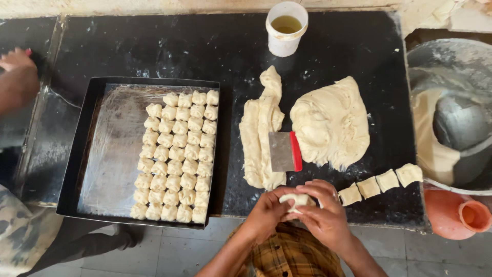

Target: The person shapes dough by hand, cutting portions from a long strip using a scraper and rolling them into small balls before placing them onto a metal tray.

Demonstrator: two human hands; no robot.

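Both my hands meet at the counter's near edge around one small piece of pale dough (298,200). My left hand (267,211) cups it from the left and my right hand (324,213) closes on it from the right. Just to the right lies a row of several cut dough squares (380,183). Beyond my hands a metal scraper with a red handle (284,151) rests on long folded dough strips (260,136), next to a big dough mass (332,122). A black tray (84,143) lined with plastic film holds several rows of shaped dough pieces (177,156).
A white cup of yellowish oil (286,28) stands at the back of the dark floured counter (169,48). A large metal bowl with dough residue (451,110) and an orange jug (458,213) sit at right. Another person's hand (18,77) is at far left.
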